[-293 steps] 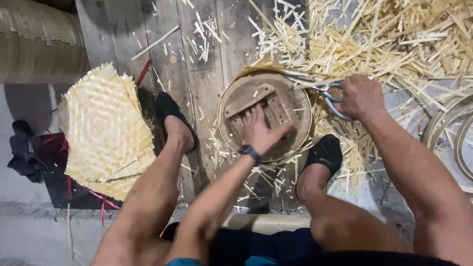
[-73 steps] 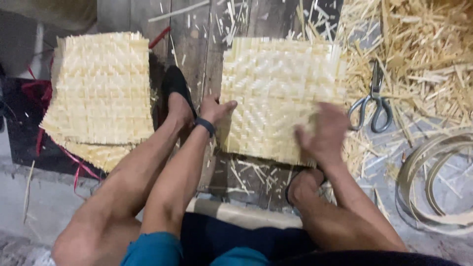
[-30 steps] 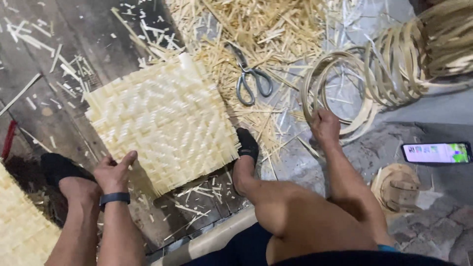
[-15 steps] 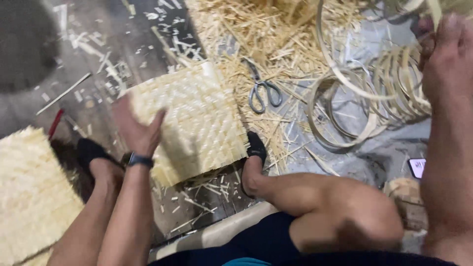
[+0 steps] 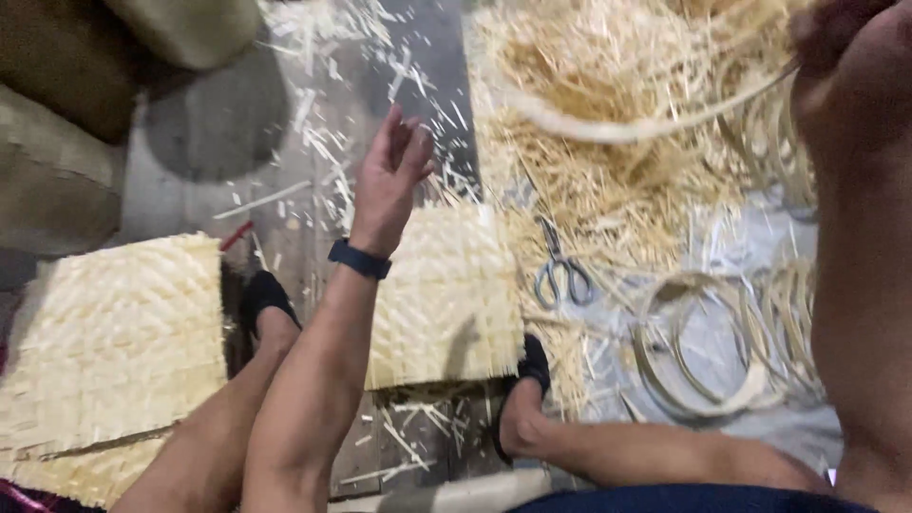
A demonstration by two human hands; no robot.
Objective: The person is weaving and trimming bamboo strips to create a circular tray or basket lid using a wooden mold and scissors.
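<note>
Lifted now, right hand (image 5: 855, 85) grips one bamboo hoop (image 5: 627, 128); left hand (image 5: 389, 176) open above two mats (image 5: 446, 294).

A single head-worn camera looks steeply down from above the seated person's lap at the floor (image 5: 218, 123). The woven mat (image 5: 446, 304) between the feet sits near the middle of the view, fairly close below. The right forearm beside it rises very near the lens, blurred.
</note>
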